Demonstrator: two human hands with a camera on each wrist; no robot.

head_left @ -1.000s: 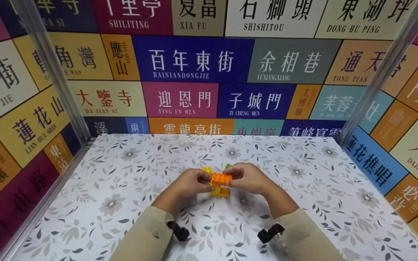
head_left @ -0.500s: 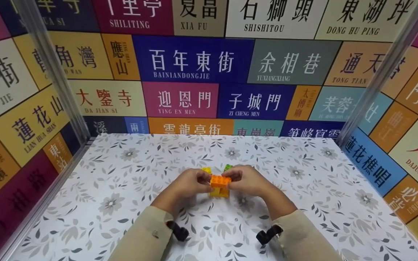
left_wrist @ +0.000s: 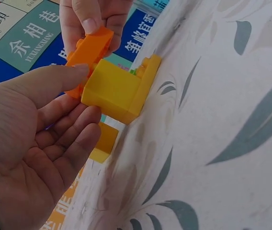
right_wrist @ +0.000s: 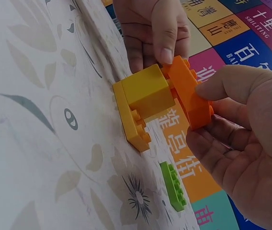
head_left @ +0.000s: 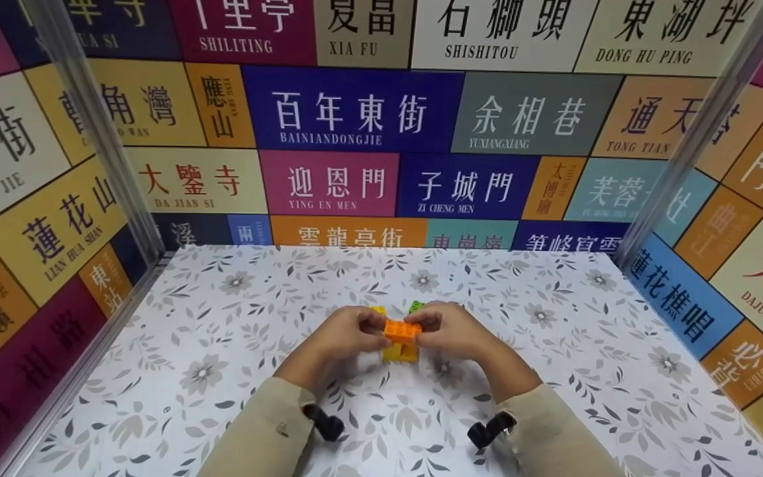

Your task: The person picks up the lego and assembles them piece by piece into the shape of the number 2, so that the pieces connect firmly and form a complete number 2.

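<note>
Orange brick [right_wrist: 188,93] sits over a yellow block [right_wrist: 148,88] on the desk [head_left: 395,424], studs showing between them; the left hand [head_left: 348,334] and right hand [head_left: 454,331] pinch its opposite ends, each grip closed on it. Keeping it level and pressing straight down would likely seat it best. Beyond it, a green brick [right_wrist: 173,187] and second yellow brick [left_wrist: 108,138] limit room; its near side looks freer, desk edges well apart.

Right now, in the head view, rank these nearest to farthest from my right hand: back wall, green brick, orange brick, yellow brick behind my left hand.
1. Orange brick: in your right hand.
2. Green brick: just beyond that hand.
3. Yellow brick: farther over, peeking out behind your left hand.
4. Back wall: past the table's far edge.
</note>
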